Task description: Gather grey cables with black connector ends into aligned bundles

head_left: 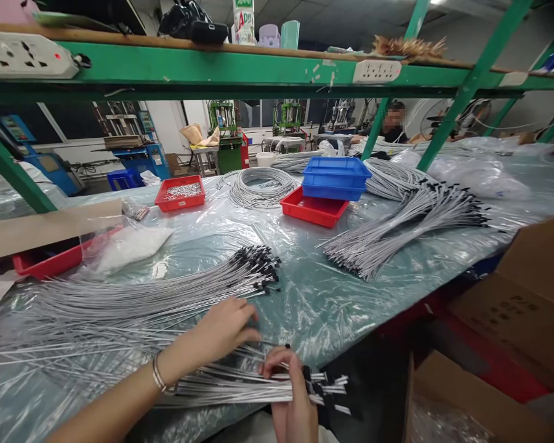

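Observation:
My right hand (293, 391) is wrapped around a bundle of thin grey-white cables (231, 389), close to their black-tipped ends, which stick out past the hand at the table's front edge. Just above and left of it is my left hand (228, 326), a bracelet on its wrist. Its fingers are bent, thumb apart from them, and nothing shows between them. Behind the left hand lies a larger pile of similar cables (157, 295), black ends pointing right. Loose cables run under my left forearm to the left.
Another cable bundle (397, 227) lies at right. Farther back are a cable coil (263, 187), a red tray of small parts (180, 194) and stacked blue trays (335, 175). Cardboard boxes (517, 295) stand right. A green shelf beam (212, 67) crosses above; a person sits far back.

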The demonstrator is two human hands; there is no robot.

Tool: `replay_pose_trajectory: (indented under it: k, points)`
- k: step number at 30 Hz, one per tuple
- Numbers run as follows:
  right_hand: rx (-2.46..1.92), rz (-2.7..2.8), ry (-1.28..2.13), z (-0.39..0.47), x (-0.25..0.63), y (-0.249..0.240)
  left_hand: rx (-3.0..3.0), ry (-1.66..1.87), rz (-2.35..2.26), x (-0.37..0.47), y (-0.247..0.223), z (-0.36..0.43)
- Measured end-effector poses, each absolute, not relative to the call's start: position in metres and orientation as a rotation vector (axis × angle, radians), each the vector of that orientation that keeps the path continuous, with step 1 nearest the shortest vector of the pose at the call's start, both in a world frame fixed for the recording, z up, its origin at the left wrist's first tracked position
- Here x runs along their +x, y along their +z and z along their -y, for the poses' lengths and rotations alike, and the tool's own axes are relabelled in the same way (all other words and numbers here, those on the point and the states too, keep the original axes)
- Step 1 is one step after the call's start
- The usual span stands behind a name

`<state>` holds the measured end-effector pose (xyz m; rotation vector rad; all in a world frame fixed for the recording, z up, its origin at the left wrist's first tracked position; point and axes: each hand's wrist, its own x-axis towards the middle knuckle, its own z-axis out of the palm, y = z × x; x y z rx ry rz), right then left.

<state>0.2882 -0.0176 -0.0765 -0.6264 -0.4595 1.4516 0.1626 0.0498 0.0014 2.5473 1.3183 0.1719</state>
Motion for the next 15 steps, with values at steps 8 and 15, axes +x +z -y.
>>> replay_pose_trajectory:
  k: [8, 15]
  points:
    - [-0.641, 0.587, 1.379, 0.021, 0.285, -0.075, 2.528, 0.16, -1.533, 0.161, -0.024, -0.081]
    - [-0.529, 0.422, 1.619, 0.009, 0.292, -0.073, 2.594, 0.078, -1.753, 0.154, -0.025, -0.088]
